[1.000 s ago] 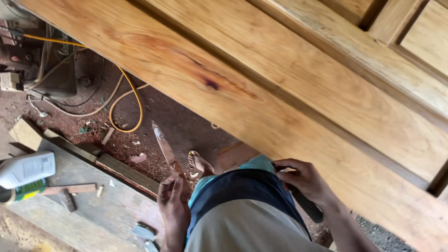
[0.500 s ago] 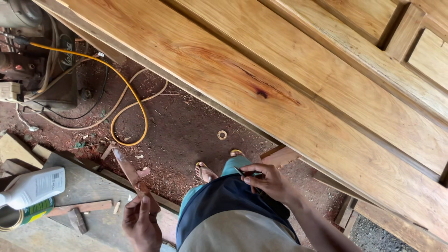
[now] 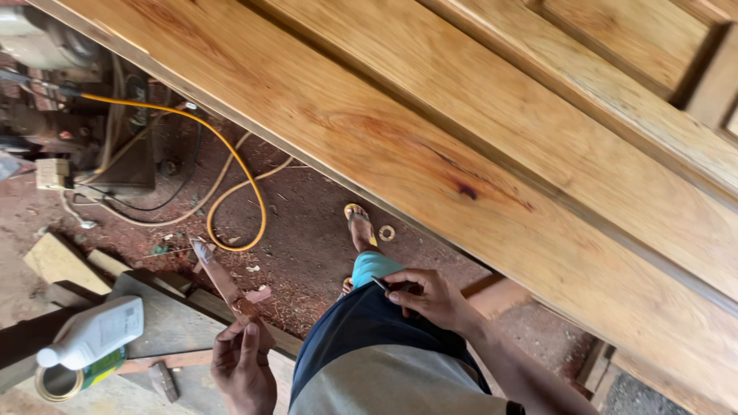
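Note:
My left hand (image 3: 244, 366) holds a flat scraper blade (image 3: 217, 277) smeared with reddish paste, its tip pointing up and left over the dirt floor. At my waist, my right hand (image 3: 427, 297) is closed on a small dark object, against my dark shorts. A large varnished wooden door (image 3: 461, 146) lies across the top and right of the view, just beyond my right hand. My foot in a sandal (image 3: 360, 227) stands on the red dirt below the door's edge.
A white bottle (image 3: 96, 332) lies on a tin (image 3: 65, 378) at lower left, on rough planks (image 3: 157, 315). An orange cable (image 3: 231, 177) loops across the floor toward a machine (image 3: 69, 107) at upper left. A small ring (image 3: 387, 232) lies by my foot.
The view has shifted, so the door sits higher and further right. My left hand with the blade has stayed low on the left. My right hand has stayed at my waist.

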